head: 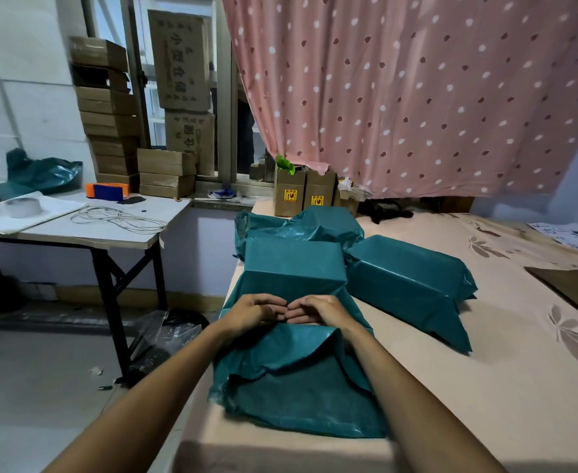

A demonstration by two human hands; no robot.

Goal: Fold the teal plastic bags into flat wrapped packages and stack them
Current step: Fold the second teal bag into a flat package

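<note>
A teal plastic bag [294, 268] with a boxy load in its far end lies on the bed in front of me. Its loose open end [301, 394] spreads toward me. My left hand [253, 314] and my right hand [318, 312] rest side by side on the bag just below the boxy part, fingertips touching, fingers curled and pinching the plastic. A wrapped teal package [407, 278] lies to the right. Another teal package [315, 223] sits behind.
The bed sheet [506, 370] extends right, with flat cardboard [574, 288] at its right edge. Small brown boxes [304, 192] stand by the pink curtain. At left is a table [86, 230] with tape, cable and stacked cartons.
</note>
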